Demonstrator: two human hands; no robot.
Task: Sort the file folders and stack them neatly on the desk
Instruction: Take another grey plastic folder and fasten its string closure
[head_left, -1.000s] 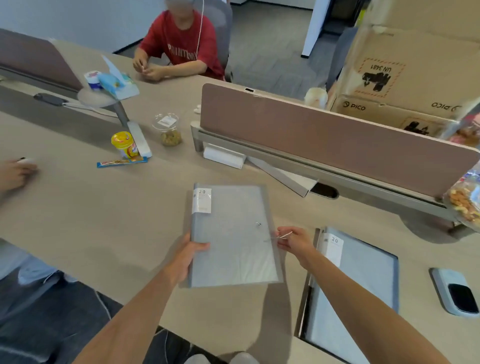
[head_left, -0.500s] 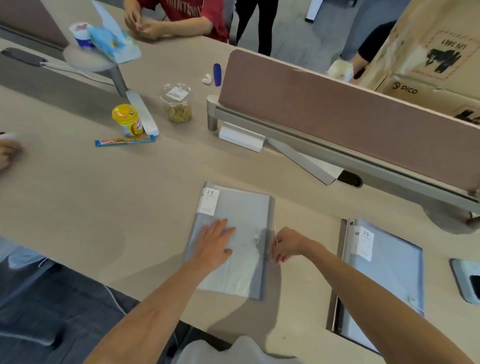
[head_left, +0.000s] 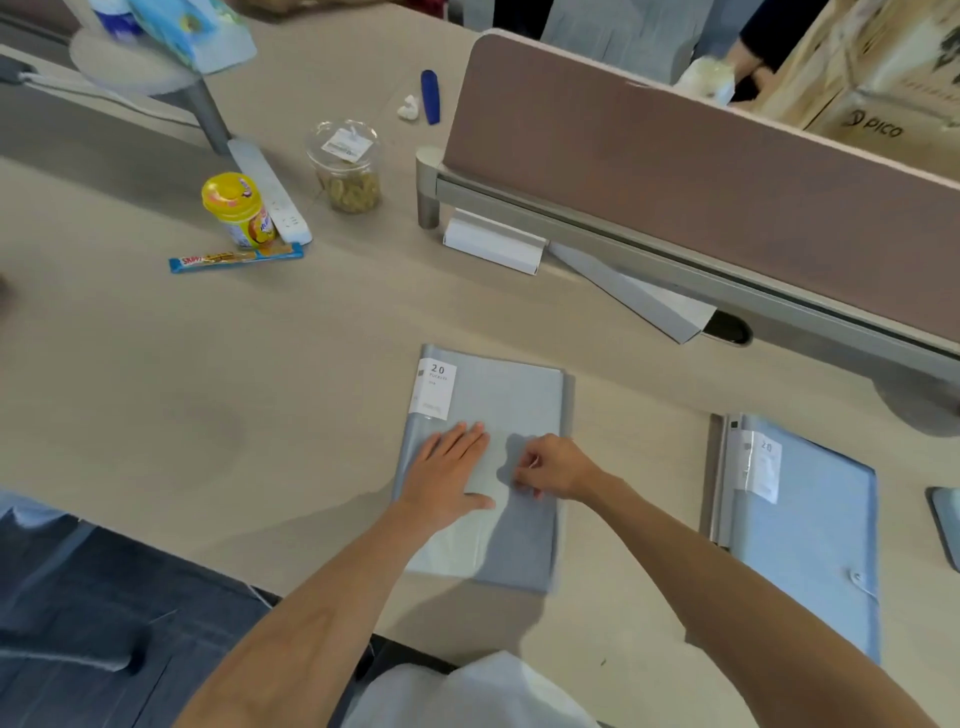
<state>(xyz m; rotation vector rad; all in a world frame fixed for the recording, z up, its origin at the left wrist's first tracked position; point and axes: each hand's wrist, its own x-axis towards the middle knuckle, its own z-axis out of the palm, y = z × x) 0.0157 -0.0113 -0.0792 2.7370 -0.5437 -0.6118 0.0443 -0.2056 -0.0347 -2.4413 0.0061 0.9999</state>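
Left grip (head_left: 451, 475): spread flat, pressing grey folder (head_left: 511, 395).
Right grip (head_left: 553, 466): fingertips pinched at the folder's clasp.
Second folder (head_left: 810, 540): right, on table (head_left: 208, 389).

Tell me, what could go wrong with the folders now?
1. The near folder has its bottom edge close to the desk edge. The left hand presses flat on it, so a push toward the body might tip it off.
2. The right hand pinches something small at the cover, perhaps the closure string. A hard tug might snap it.
3. The second folder lies apart and angled, so the stack may end up crooked.
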